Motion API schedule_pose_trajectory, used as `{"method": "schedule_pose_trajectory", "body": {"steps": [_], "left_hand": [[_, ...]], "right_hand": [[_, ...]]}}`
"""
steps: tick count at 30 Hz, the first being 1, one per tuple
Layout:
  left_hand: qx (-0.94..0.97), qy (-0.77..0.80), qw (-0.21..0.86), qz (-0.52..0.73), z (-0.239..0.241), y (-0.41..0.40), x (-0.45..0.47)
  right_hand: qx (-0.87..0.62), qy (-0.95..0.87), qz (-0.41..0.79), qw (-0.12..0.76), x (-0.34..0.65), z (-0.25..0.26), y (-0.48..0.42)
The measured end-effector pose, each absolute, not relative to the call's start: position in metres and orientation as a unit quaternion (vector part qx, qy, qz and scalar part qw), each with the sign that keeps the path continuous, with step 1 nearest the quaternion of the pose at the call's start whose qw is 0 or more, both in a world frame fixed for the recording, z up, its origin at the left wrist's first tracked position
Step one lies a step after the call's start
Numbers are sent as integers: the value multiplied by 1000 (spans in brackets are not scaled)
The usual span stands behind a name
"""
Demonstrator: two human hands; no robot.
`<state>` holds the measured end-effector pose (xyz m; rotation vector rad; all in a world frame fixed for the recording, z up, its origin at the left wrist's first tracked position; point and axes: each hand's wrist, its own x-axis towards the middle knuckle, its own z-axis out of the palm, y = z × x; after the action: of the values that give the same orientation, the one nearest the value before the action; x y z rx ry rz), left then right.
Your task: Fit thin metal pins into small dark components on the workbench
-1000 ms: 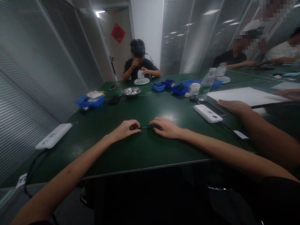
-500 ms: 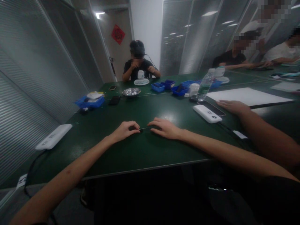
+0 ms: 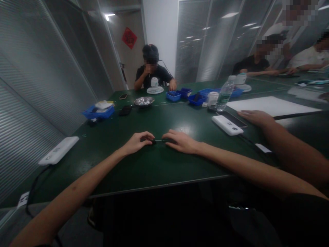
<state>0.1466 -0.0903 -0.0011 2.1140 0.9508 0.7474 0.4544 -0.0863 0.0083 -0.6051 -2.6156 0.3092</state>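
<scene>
Both my hands rest on the dark green table (image 3: 144, 168), close together in front of me. My left hand (image 3: 137, 142) is curled, its fingertips pinched on the left end of a small thin dark object (image 3: 159, 140) that lies on the table. My right hand (image 3: 181, 141) covers the right end of the same object, fingers bent down over it. The object is too small and dark to name. Most of it is hidden under my fingers.
A neighbour's hand (image 3: 255, 117) lies flat at the right, beside a white power bank (image 3: 227, 125) and a phone. Another white power bank (image 3: 59, 154) with a cable sits at the left edge. Blue bins (image 3: 99, 111), a metal bowl (image 3: 144, 101), a water bottle (image 3: 225, 93) and seated people are farther back.
My hands stay in almost the same spot, with only slight finger shifts on the small object. The person at the far end lowered one hand to the table.
</scene>
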Motion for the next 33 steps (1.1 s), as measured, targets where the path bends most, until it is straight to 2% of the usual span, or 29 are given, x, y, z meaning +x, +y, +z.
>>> {"method": "schedule_pose_trajectory", "body": {"steps": [14,22,33], "left_hand": [[783,346,446,262,-1,-86,149],[839,348,330,256,3,-96,154],[856,346,284,260,6,-94,151]], "right_hand": [[-207,-955,39,208,446,9,-94],[-190,-958,63,206,445,11,-96],[-248,-943,74,209,442,6,-89]]}}
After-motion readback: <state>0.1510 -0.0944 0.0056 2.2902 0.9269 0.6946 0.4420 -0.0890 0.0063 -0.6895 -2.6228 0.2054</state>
